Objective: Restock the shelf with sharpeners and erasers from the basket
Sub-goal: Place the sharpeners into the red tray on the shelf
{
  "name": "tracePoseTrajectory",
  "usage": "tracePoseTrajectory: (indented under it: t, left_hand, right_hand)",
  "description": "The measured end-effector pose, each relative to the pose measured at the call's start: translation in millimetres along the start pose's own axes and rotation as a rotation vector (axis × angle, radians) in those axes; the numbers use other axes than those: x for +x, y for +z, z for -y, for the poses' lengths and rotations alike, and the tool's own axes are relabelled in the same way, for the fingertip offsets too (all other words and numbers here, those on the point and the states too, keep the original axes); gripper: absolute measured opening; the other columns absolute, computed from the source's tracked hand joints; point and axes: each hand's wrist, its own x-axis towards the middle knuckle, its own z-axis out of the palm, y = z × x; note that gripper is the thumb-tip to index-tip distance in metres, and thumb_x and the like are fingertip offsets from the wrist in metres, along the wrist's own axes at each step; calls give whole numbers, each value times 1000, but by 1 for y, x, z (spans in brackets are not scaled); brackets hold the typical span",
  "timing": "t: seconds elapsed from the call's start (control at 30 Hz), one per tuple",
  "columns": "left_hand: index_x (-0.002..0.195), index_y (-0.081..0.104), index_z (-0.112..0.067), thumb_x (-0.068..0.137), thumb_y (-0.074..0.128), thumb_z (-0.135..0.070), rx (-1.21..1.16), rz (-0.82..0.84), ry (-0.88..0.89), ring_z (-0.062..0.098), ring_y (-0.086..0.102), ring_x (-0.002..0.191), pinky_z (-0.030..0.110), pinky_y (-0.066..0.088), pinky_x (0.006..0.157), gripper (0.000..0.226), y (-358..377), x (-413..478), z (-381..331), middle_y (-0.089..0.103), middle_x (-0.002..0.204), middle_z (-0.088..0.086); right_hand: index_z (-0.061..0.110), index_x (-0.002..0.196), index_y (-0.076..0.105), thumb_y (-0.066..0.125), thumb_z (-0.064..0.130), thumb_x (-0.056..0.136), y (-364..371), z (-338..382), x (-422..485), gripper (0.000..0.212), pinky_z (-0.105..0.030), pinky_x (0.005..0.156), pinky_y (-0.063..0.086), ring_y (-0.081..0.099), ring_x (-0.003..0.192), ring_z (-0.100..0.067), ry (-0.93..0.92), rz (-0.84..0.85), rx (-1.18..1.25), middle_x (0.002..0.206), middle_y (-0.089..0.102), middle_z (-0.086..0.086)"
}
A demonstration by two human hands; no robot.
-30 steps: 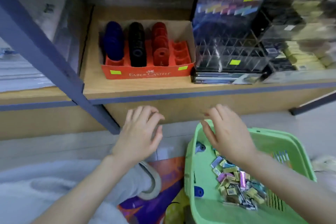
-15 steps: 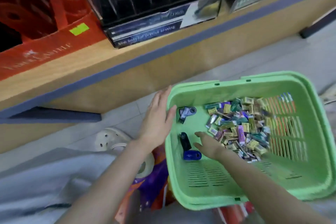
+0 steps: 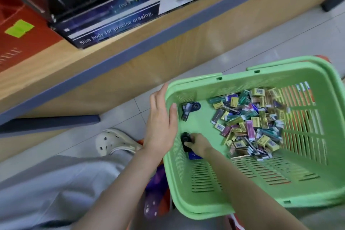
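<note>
A green plastic basket (image 3: 261,188) sits on the floor below the wooden shelf (image 3: 130,58). Inside it lies a heap of several small wrapped erasers (image 3: 250,123). My right hand (image 3: 197,144) is down in the basket's left part, fingers curled round a black sharpener (image 3: 185,138), with a blue sharpener (image 3: 193,155) partly hidden beneath it. Another dark sharpener (image 3: 189,108) lies near the basket's far left corner. My left hand (image 3: 160,123) holds the basket's left rim, thumb over the inside edge.
On the shelf stand a red sharpener box (image 3: 20,39) at the left and a dark eraser display (image 3: 104,9) beside it. A white clog (image 3: 113,141) and my grey trouser leg (image 3: 56,188) lie left of the basket on the tiled floor.
My right hand has moved left inside the basket and closed on the black sharpener. My left hand stays at the basket's rim. The view has come closer.
</note>
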Motion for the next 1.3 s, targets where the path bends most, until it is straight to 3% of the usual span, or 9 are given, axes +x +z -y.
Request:
tracePoseTrajectory:
  t: [0.1,0.23,0.33,0.43,0.63,0.8,0.97,1.07,1.3]
  left_hand:
    - [147,25,-10,99,42,-11,-16,52,-24,-18,25,104,-13,12,82,50,-4,0,1,32,132,-2]
    - [146,28,-13,100,42,-19,14,109,-47,-12,29,113,-10,13,86,49,-17,3,1,34,141,2]
    - [136,40,-7,99,41,-29,6,12,-41,9,37,121,6,19,98,43,-17,-4,-6,42,130,6]
    - [129,46,-7,94,27,-43,40,-36,27,6,32,114,1,14,97,54,-14,-22,-17,43,120,-2]
    - [105,46,-32,96,37,-50,-288,50,-128,3,58,95,21,46,84,22,-22,-36,-25,60,100,-12]
    - [92,44,-32,87,39,-42,-273,-54,-162,-9,55,77,7,39,69,13,-39,-40,-14,58,85,-15]
    - [93,47,-21,95,40,-31,-208,-110,-217,-9,51,70,6,38,65,12,-52,-46,-1,53,78,-11]
    - [87,46,-27,97,39,-43,-197,-142,-258,0,48,65,12,38,63,21,-57,-49,9,52,73,-7]
    - [80,43,-22,100,40,-30,-193,-122,-296,-1,46,55,12,37,55,22,-56,-52,10,46,59,-8]
  right_hand:
    - [12,89,53,61,30,91,-19,6,-17,20,-28,77,41,55,89,-21,-81,51,1,91,60,-2]
    - [13,111,46,66,32,87,-60,32,-61,36,-29,78,48,61,83,-15,-275,-59,120,86,59,4]
    - [18,113,41,62,24,90,-78,56,-104,31,-25,74,50,58,74,-10,-469,-153,330,81,58,-1]
    - [13,109,43,55,12,92,-81,78,-138,20,-28,73,54,61,82,-18,-601,-118,626,92,62,-17]
    - [9,104,48,43,9,96,-83,98,-155,9,-23,75,55,61,83,-7,-719,-28,744,95,59,-11]
    - [19,100,61,41,25,100,-72,64,-100,21,-25,83,46,59,93,-11,-608,-242,284,103,62,-1]
    - [11,141,36,48,21,98,-46,-6,-37,46,-36,111,28,35,134,-24,-277,53,-450,146,39,-8]
    - [13,146,28,50,21,97,-30,-23,-33,55,-39,113,26,32,136,-25,-186,174,-480,149,34,-8]
    - [14,138,42,52,33,94,-18,-28,-25,49,-39,107,33,36,126,-27,-143,176,-657,138,38,-11]
